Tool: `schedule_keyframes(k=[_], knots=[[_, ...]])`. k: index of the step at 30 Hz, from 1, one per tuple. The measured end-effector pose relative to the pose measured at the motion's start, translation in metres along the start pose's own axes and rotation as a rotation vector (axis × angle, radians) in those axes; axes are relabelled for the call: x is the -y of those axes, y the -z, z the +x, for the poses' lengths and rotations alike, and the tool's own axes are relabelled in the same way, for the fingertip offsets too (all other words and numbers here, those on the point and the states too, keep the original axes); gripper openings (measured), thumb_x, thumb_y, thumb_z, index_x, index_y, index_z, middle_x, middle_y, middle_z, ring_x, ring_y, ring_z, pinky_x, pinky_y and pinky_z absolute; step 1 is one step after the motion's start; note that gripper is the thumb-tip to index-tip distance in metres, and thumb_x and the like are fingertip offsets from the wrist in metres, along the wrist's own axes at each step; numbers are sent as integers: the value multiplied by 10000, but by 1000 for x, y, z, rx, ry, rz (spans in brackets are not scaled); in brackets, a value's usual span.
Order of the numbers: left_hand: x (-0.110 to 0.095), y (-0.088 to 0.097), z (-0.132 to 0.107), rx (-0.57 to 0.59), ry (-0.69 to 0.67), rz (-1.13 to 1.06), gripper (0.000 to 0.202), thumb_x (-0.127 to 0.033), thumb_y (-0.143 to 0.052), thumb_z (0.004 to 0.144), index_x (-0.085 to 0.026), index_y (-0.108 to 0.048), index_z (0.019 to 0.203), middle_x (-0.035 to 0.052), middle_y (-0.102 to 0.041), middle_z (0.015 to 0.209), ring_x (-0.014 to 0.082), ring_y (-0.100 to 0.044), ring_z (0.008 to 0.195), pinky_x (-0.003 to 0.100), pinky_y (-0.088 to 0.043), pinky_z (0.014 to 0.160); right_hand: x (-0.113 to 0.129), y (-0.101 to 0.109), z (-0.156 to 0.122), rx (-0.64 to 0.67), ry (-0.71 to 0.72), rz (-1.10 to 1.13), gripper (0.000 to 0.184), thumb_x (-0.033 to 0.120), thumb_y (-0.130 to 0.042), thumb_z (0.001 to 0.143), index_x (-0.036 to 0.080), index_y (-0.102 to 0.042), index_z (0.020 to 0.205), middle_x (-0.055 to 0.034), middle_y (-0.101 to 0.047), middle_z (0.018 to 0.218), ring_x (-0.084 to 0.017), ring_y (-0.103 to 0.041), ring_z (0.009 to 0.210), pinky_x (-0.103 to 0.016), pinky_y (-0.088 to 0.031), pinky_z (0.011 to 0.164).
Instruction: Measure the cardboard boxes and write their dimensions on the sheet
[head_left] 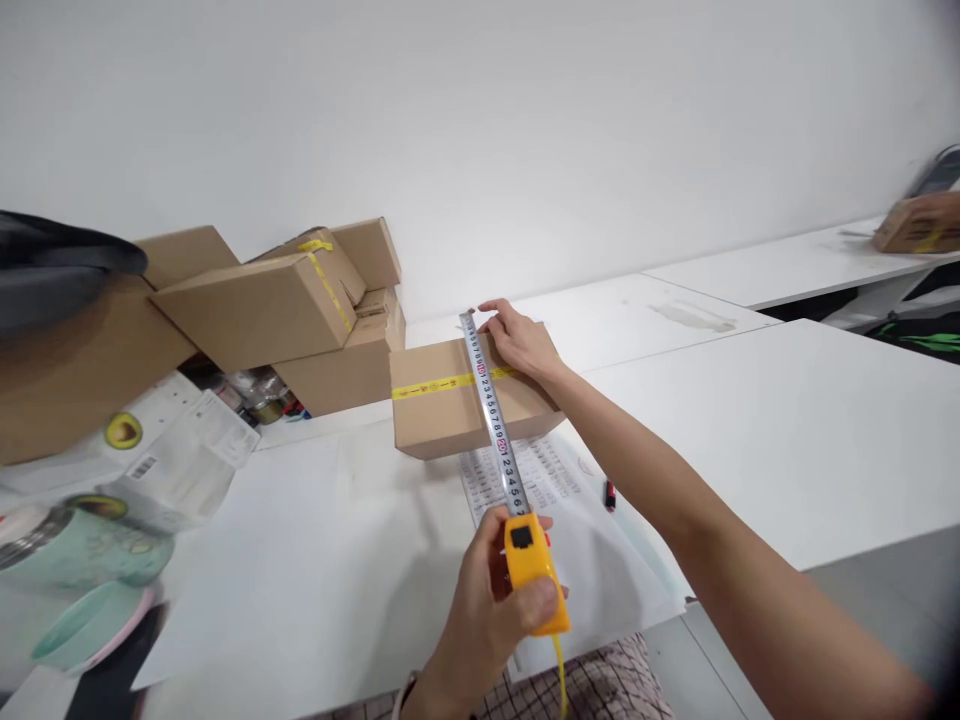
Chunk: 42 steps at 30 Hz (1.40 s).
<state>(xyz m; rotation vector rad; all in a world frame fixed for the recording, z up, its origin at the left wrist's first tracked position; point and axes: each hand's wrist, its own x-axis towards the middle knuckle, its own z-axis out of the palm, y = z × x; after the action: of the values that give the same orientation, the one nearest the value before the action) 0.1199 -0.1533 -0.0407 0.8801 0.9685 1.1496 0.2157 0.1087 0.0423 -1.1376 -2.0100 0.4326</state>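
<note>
My left hand (487,600) is closed around a yellow tape measure case (534,572) near the table's front edge. Its white blade (491,410) runs away from me across the top of a cardboard box (442,405) sealed with yellow tape. My right hand (520,340) reaches over the box's far side, fingers pressed on the blade's end at the far edge, holding it down. The box rests partly on a printed sheet of paper (555,480).
A pile of cardboard boxes (285,310) stands at the back left against the wall. Plastic packets and a mint green cup (90,560) lie at the left. A red and black pen (610,495) lies beside the sheet. Another box (919,225) sits on a far right table.
</note>
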Motion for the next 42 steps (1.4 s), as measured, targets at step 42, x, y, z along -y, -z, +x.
schedule_keyframes(k=[42], knots=[[42,5,-3,21,49,96,639,-496,-832,723,-216,-546,1220,136,-600,1290,232,-615,967,391,-579,867,3,-6,7,25,31,-71,225,343,-500,991,219,-640,867,-55,-747,952,-226,-637,885,-332,-410,788]])
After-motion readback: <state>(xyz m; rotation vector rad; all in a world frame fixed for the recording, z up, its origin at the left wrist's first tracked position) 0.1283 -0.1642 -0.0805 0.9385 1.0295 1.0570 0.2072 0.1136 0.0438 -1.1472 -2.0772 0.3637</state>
